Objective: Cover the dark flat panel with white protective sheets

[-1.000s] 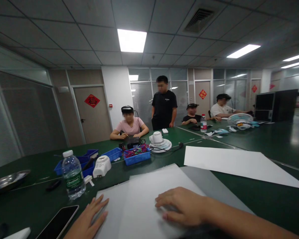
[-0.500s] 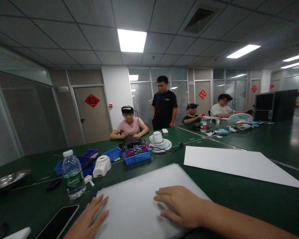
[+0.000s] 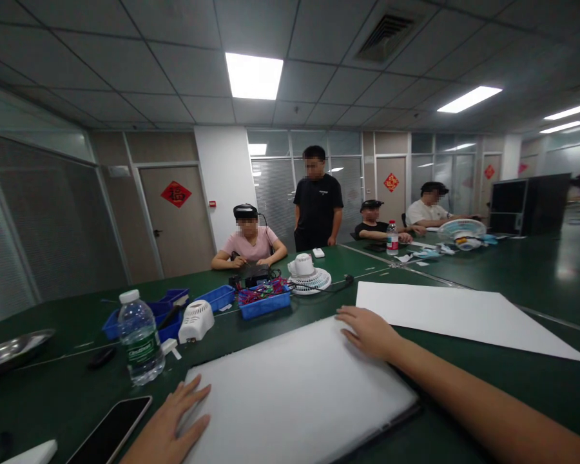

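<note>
We have a white sheet [image 3: 280,393] lying flat on the green table [image 3: 493,393] right in front of us, with a dark edge showing beneath its near right side. Our left hand [image 3: 176,415] lies at the sheet's left edge, fingers spread wide and gripping nothing. Our right hand [image 3: 367,330] is at its far right corner, fingers somewhat apart and loosely bent, also gripping nothing; we cannot tell how firmly it touches.

Just beyond the right hand we see a second white sheet [image 3: 454,316]. To the left of our left hand lies a phone [image 3: 111,430], and beyond it stands a water bottle [image 3: 142,345] with a green label. Farther out we see a white housing [image 3: 196,320], a blue tray of wires [image 3: 265,304] and a white fan [image 3: 309,276]. A metal dish [image 3: 14,351] lies at the far left.

Across the table, a person in pink [image 3: 251,245] sits, a person in black [image 3: 318,203] stands, and two more people sit toward the right.
</note>
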Available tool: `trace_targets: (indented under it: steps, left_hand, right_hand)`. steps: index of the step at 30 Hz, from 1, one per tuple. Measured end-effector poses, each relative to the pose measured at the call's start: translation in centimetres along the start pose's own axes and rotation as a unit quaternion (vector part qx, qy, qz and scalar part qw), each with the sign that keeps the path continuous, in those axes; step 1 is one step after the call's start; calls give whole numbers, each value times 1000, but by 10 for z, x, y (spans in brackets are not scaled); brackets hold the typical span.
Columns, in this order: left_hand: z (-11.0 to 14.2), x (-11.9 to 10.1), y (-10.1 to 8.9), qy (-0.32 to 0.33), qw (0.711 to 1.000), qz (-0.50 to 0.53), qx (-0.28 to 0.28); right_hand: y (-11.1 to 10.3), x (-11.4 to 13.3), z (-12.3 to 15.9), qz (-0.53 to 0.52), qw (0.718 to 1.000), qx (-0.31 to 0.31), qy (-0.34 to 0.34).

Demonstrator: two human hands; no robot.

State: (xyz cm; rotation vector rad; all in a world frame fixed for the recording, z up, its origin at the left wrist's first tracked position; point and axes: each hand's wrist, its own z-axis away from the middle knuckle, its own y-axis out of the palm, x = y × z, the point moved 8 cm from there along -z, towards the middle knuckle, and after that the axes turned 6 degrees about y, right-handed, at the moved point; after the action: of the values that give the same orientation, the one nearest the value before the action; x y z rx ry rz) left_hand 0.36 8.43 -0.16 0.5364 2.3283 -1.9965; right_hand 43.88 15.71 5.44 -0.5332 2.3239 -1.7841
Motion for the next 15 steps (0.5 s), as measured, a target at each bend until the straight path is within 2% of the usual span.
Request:
trace_targets:
  steps: [2,4,7,10,15]
  left_hand:
    - [1,-1,-2,-3,1000,-5,7]
    - [2,-2,-3,-7,1000,-10,12]
    - [4,-3,-5,-10,1000,-14,15]
    - [4,-5,-6,-3,1000,-9,9]
    - [4,-2,-6,2,1000,7,-6]
  right_hand:
    - [3,-45,-4,17,998,4,60]
    - [6,-79,-2,29,994,23,99]
    - [8,-101,1,46,990,50,127]
    - [5,-93,0,72,986,56,137]
    - [-10,-48,-3,112,985,27,127]
